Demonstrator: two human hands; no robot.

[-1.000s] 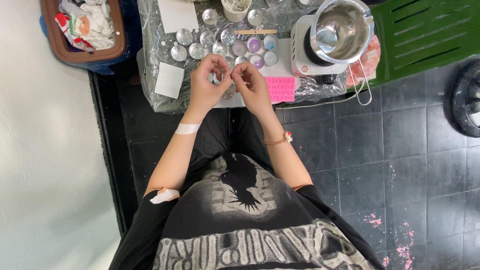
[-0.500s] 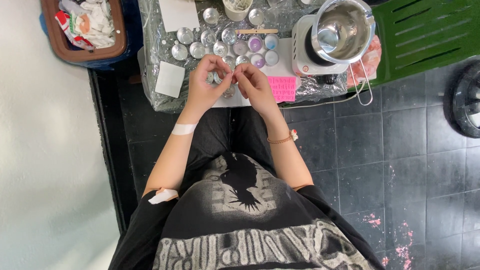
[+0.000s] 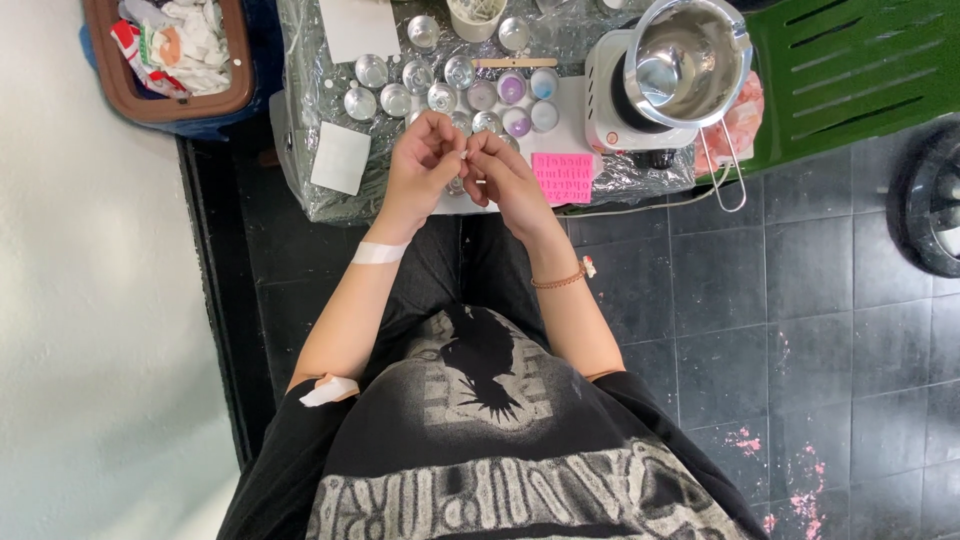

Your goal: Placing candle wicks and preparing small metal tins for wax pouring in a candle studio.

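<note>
The left hand (image 3: pixel 425 160) and the right hand (image 3: pixel 500 170) meet over the near edge of a small table (image 3: pixel 320 195) wrapped in clear plastic film, their fingertips drawn close together and pinching a tiny pale object (image 3: pixel 463 155) between them; it is too small to tell what it is. The fingers of both hands are curled narrow around that pinch, thumbs and forefingers nearly touching across the gap. Just beyond the fingertips stands a cluster of small round metal tealight cups (image 3: pixel 400 85), some empty and shiny, and to the right of these a few filled cups (image 3: pixel 512 88) showing purple, pink and pale blue. A flat wooden stick (image 3: pixel 517 62) lies just past the filled cups. Just right of the right hand's fingers lies a pink silicone mould (image 3: pixel 562 177) with small raised shapes. Farther right of the fingers a steel pouring pot (image 3: pixel 688 62) sits on a white electric hotplate (image 3: pixel 610 110), its wire handle reaching over the table edge. Left of the left hand's fingers a white square card (image 3: pixel 340 157) rests on the film, and a second white sheet (image 3: pixel 360 28) lies beyond the cups. Well to the left of the fingers a brown bin (image 3: pixel 235 100) holds crumpled white scraps. A white strip wraps the left wrist and a beaded bracelet (image 3: pixel 560 281) circles the right wrist.
</note>
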